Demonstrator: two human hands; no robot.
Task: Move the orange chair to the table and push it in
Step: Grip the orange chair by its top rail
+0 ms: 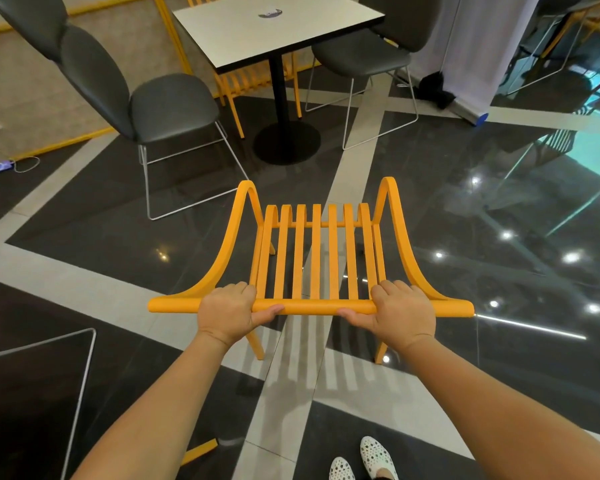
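Note:
An orange slatted chair (315, 251) stands on the dark glossy floor right in front of me, its seat facing away toward the table. My left hand (227, 311) and my right hand (400, 311) are both closed around its top back rail, fingers over the far side and thumbs under. The white square table (278, 27) on a black pedestal with a round base stands farther ahead at the top centre, some way from the chair's front.
A dark grey chair (167, 102) with wire legs stands left of the table, another grey chair (364, 53) on its right. A second orange chair (243, 81) is tucked on the table's far side. A banner stand base (465, 109) lies at right. My shoes (364, 460) show below.

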